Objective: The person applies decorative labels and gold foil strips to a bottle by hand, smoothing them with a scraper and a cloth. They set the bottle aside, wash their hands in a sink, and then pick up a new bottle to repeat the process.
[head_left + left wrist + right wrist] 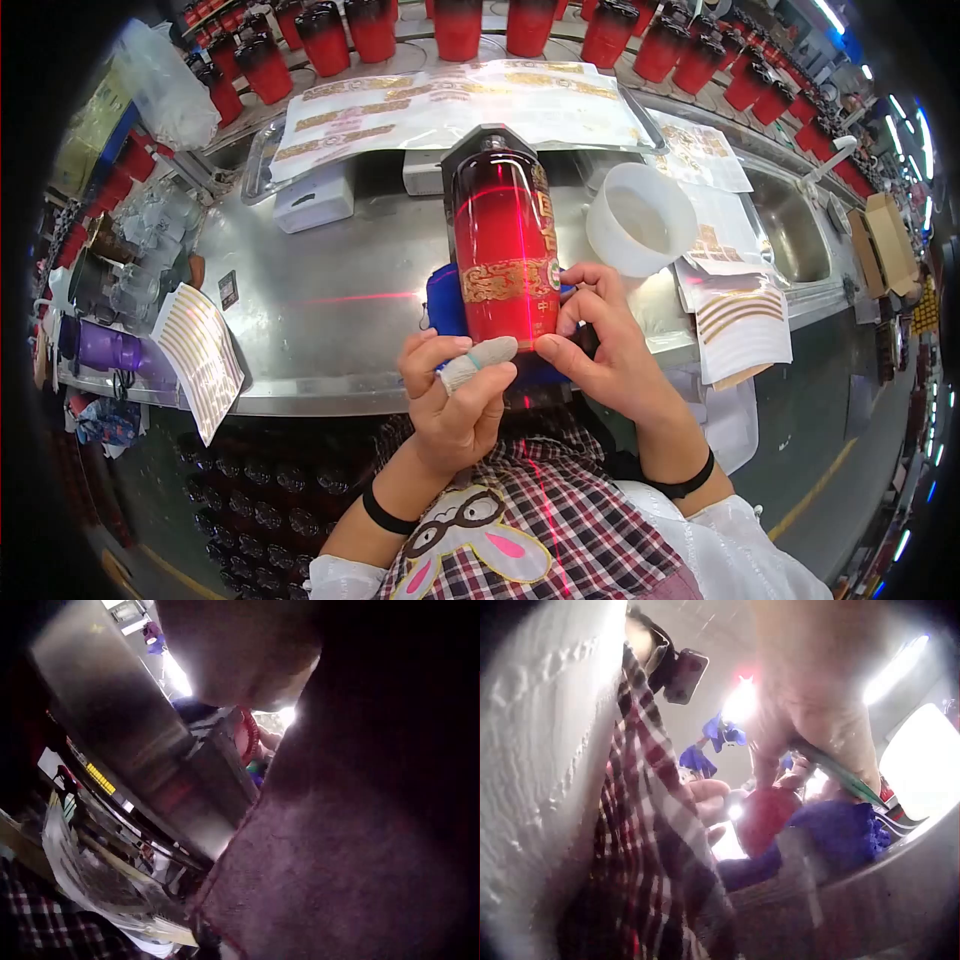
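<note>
A red bottle with a black top and a gold band (505,235) lies on a dark holder, its base towards the person, in the head view. At the base's lower left, my left hand (455,400) has cloth-like covers on its fingers; its index finger and thumb touch the bottle's edge. My right hand (615,350) grips the right side near the base, thumb low and fingers bent. In the right wrist view, the red round base (769,817) shows between the hands, above blue cloth (832,832). The left wrist view is mostly dark.
A white plastic tub (640,220) stands right of the bottle. Sheets of gold decals (460,105) lie on a tray behind it; striped sheets (200,355) hang over the front edge on both sides. Rows of red bottles (370,30) stand at the back. A sink (790,230) is at right.
</note>
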{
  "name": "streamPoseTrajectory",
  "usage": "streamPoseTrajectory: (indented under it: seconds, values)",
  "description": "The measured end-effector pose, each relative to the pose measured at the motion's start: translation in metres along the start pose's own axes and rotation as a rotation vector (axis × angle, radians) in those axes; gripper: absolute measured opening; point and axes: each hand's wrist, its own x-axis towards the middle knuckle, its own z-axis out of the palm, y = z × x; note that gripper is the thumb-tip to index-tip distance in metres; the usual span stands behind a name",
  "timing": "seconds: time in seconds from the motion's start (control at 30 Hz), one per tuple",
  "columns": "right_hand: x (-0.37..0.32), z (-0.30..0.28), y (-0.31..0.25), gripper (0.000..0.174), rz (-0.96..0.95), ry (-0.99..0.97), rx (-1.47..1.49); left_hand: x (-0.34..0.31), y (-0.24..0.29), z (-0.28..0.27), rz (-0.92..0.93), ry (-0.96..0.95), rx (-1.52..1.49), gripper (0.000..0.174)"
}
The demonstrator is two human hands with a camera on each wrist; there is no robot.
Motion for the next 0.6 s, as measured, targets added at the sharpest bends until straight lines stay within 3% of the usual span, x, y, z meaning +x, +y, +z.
streamPoseTrajectory:
  seconds: [0.17, 0.37, 0.5, 0.53, 0.6]
  values:
    - [0.003, 0.002, -0.002, 0.029, 0.007, -0.003, 0.016, -0.006, -0.006, -0.004, 0.040, -0.010, 0.079, 0.018]
    - [0.002, 0.003, 0.001, 0.029, 0.005, 0.002, 0.026, -0.024, -0.016, -0.010, -0.114, -0.003, 0.090, 0.017]
    - [0.001, 0.002, 0.001, 0.029, 0.006, -0.011, 0.027, -0.002, -0.009, -0.014, 0.118, -0.003, 0.126, 0.019]
    - [0.001, 0.000, 0.002, 0.028, -0.005, -0.022, 0.028, 0.007, -0.006, -0.009, 0.097, 0.068, 0.057, 0.025]
    - [0.002, -0.004, 0.002, 0.027, -0.007, -0.056, 0.060, 0.012, -0.015, -0.007, 0.195, -0.009, 0.087, 0.022]
